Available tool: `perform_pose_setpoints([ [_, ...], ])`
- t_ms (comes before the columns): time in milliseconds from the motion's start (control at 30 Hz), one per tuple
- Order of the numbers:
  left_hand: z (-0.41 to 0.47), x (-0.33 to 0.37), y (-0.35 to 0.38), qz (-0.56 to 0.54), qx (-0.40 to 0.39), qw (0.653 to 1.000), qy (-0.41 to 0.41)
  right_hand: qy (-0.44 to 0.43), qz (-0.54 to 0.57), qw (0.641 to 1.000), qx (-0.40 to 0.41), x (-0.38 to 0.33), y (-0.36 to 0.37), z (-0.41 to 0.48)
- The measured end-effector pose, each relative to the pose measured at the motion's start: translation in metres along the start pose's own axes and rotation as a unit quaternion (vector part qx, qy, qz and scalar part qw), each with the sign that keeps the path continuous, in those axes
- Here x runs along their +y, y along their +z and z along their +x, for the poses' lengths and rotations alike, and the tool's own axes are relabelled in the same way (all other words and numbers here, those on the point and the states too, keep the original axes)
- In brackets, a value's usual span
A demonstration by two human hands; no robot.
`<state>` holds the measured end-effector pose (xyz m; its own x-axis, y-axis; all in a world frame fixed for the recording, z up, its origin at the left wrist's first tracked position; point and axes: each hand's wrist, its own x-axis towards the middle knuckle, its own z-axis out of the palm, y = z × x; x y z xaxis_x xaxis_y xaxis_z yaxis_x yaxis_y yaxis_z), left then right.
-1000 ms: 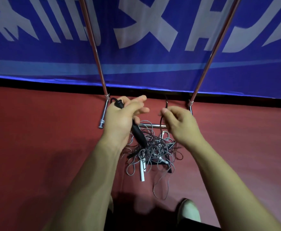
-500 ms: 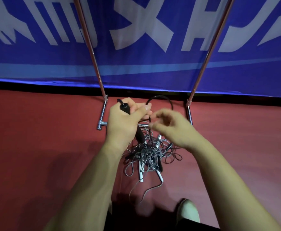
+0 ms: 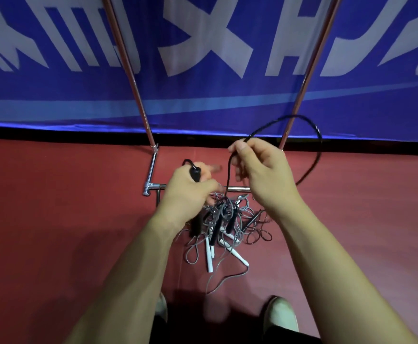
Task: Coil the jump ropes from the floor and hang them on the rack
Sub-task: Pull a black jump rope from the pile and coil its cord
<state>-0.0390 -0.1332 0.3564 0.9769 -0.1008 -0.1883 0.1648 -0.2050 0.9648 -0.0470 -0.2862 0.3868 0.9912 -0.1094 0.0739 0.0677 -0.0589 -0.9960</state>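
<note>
Rope point(image 3: 320, 145) loop bigger, R hand point(image 3: 265, 175) higher

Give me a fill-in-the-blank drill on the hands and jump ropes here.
1. The left hand grips a black ____.
2. The right hand pinches a ____ rope.
3. The tangled pile lies on the ____ floor.
Missing words: handle; black; red.
</note>
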Motion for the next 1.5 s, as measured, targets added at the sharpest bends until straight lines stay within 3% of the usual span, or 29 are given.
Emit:
perform_pose_setpoints([
  [100, -0.001, -0.013, 0.008, 0.094, -0.030, 0.995, 0.002, 0.001, 0.079, 0.997, -0.016, -0.016, 0.000, -0.002],
  [367, -0.002, -0.010, 0.014, 0.060, 0.017, 0.998, 0.027, 0.018, 0.120, 0.988, -0.098, -0.023, 0.002, -0.007],
  [433, -0.001, -0.010, 0.013, 0.057, 0.052, 0.997, 0.026, 0.042, 0.079, 0.989, -0.117, -0.012, -0.002, -0.006],
  [500, -0.001, -0.006, 0.012, 0.055, 0.069, 0.995, 0.048, 0.058, -0.044, 0.988, -0.139, 0.008, -0.008, -0.005],
  [600, -0.004, 0.003, 0.012, -0.026, 0.058, 0.995, 0.072, 0.100, -0.223, 0.953, -0.177, 0.043, -0.014, -0.009],
  [700, -0.006, 0.010, 0.012, -0.070, 0.058, 0.992, 0.083, 0.130, -0.262, 0.936, -0.195, 0.069, -0.013, -0.017],
  [867, -0.005, 0.017, 0.008, -0.134, 0.079, 0.986, 0.060, 0.075, -0.324, 0.931, -0.147, 0.073, -0.012, -0.013],
  [933, -0.001, 0.012, 0.004, -0.144, 0.076, 0.986, 0.023, 0.049, -0.296, 0.946, -0.125, 0.065, -0.013, -0.010],
  [1000, 0.000, 0.001, 0.002, -0.085, 0.051, 0.995, -0.002, 0.038, -0.249, 0.962, -0.103, 0.056, -0.014, -0.007],
  [1167, 0.001, -0.013, 0.011, 0.024, -0.016, 1.000, 0.005, 0.061, -0.016, 0.995, -0.077, 0.021, -0.014, -0.003],
  [1333, 0.000, -0.015, 0.015, 0.067, 0.021, 0.997, 0.024, 0.040, 0.086, 0.993, -0.066, -0.004, -0.014, -0.003],
  [1500, -0.004, -0.004, 0.017, 0.072, 0.111, 0.989, 0.066, 0.032, 0.138, 0.988, -0.057, -0.013, -0.016, 0.000],
])
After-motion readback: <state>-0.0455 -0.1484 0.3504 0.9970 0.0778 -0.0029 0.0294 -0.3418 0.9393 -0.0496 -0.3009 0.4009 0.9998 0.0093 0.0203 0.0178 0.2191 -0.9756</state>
